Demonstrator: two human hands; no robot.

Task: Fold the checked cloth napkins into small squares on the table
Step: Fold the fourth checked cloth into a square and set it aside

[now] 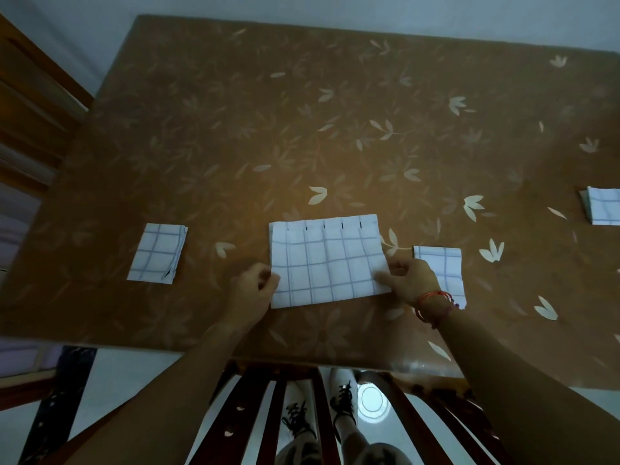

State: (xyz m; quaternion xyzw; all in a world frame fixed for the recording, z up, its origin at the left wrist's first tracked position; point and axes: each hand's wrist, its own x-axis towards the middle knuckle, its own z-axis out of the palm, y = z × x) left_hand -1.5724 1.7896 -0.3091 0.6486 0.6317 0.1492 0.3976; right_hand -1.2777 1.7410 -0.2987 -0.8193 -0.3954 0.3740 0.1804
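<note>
A white napkin with a blue check [327, 263] lies folded into a wide rectangle near the table's front edge. My left hand [256, 285] pinches its left edge and my right hand [411, 280] pinches its right edge. A small folded napkin [157, 253] rests to the left. Another folded napkin [443, 266] sits to the right, partly hidden behind my right hand. A third folded one [604, 206] is cut off at the right edge of the view.
The table [302, 129] carries a brown cloth with a pale leaf print. A wooden chair back [302, 414] stands just below the table's front edge, with my feet behind its slats. Wooden furniture [30, 105] stands at the left.
</note>
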